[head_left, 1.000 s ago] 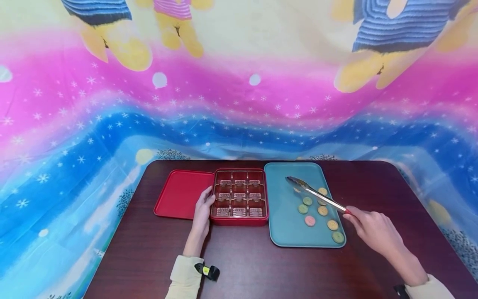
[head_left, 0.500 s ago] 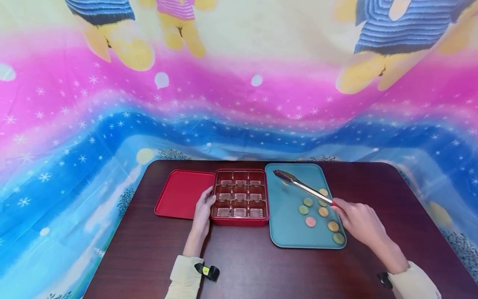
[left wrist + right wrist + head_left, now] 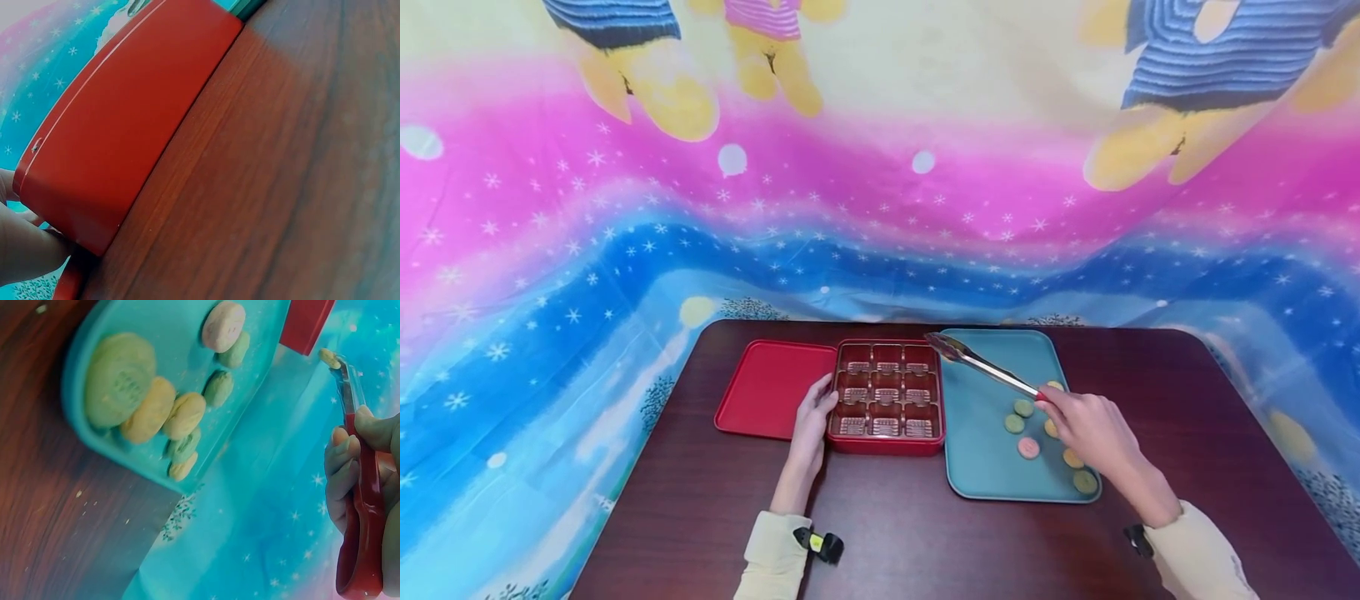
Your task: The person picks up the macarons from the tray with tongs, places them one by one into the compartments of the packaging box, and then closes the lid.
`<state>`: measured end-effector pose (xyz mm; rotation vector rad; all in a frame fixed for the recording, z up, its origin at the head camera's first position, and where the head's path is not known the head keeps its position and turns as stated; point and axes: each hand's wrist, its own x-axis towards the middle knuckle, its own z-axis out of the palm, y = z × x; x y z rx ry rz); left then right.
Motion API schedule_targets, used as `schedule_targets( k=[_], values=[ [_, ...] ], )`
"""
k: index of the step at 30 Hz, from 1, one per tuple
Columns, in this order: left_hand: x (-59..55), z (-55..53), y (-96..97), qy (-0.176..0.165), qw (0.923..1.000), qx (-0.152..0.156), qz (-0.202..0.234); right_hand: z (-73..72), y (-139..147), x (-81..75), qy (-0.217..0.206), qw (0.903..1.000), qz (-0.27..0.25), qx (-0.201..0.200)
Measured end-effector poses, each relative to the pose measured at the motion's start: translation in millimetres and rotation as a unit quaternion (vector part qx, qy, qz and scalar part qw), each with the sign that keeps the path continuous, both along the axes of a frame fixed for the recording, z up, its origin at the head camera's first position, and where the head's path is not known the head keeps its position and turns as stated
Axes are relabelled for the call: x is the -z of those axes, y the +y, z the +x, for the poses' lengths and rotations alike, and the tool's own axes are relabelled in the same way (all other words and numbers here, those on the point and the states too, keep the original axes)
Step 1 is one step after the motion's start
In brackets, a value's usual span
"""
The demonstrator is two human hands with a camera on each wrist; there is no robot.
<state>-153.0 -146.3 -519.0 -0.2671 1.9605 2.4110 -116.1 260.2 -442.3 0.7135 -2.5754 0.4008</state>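
My right hand [image 3: 1093, 429] grips a pair of tongs [image 3: 992, 371] by the red handles [image 3: 369, 506]. The metal tips reach left to the far right corner of the red box [image 3: 887, 446]. Pinched in them is a small yellow cookie [image 3: 329, 358], clearest in the right wrist view. The box holds a clear insert with several compartments, no cookies showing in it. My left hand [image 3: 808, 425] rests against the box's left wall; in the left wrist view its fingers [image 3: 28, 244] touch the near corner. Several green, yellow and pink cookies [image 3: 1028, 448] lie on the teal tray [image 3: 985, 475].
A flat red lid [image 3: 767, 392] lies left of the box, close beside it. The teal tray stands right against the box's other side. Everything sits on a dark wooden table [image 3: 895, 533], with a printed curtain [image 3: 880, 208] hanging behind it.
My right hand has carried the tongs and the yellow cookie leftward, from over the tray to the box's far right corner. The left hand and the box have stayed put.
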Motion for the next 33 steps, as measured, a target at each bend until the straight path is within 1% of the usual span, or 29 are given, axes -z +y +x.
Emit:
schedule_targets(
  k=[3, 5, 8, 10, 12, 16, 19, 22, 28, 33],
  values=[
    [-0.1, -0.9, -0.4, 0.000, 1.0000, -0.001, -0.004, -4.1, -6, 0.8, 0.007, 1.0000, -0.001, -0.006],
    [-0.5, -1.7, -1.6, -0.007, 0.9999, -0.006, -0.006, -6.3, -10, 1.9, 0.007, 1.0000, -0.001, -0.006],
    [-1.8, -2.9, -4.4, -0.014, 0.9995, -0.013, -0.025, -9.1, -15, 3.3, 0.006, 1.0000, -0.004, -0.004],
    [-3.6, -3.7, -6.8, -0.017, 0.9988, -0.016, -0.043, -10.5, -17, 3.9, 0.004, 1.0000, -0.006, -0.004],
    [-5.9, -4.4, -9.1, -0.014, 0.9972, -0.018, -0.071, -11.9, -19, 4.1, 0.002, 1.0000, -0.008, -0.004],
    [-8.7, -5.6, -13.5, -0.016, 0.9917, -0.020, -0.126, -15.0, -22, 4.1, -0.008, 1.0000, -0.004, -0.004],
    [-8.7, -6.3, -16.4, -0.019, 0.9891, -0.016, -0.145, -17.4, -25, 4.3, -0.017, 0.9998, 0.001, -0.001],
    [-8.3, -6.9, -18.0, -0.023, 0.9891, -0.011, -0.145, -19.6, -27, 5.3, -0.024, 0.9997, 0.004, 0.003],
    [-7.1, -5.9, -18.7, -0.041, 0.9882, -0.009, -0.148, -22.1, -30, 10.4, -0.035, 0.9994, 0.007, 0.004],
    [-6.1, -5.5, -20.0, -0.039, 0.9885, -0.006, -0.146, -22.9, -31, 14.5, -0.032, 0.9994, 0.014, 0.004]
  ],
)
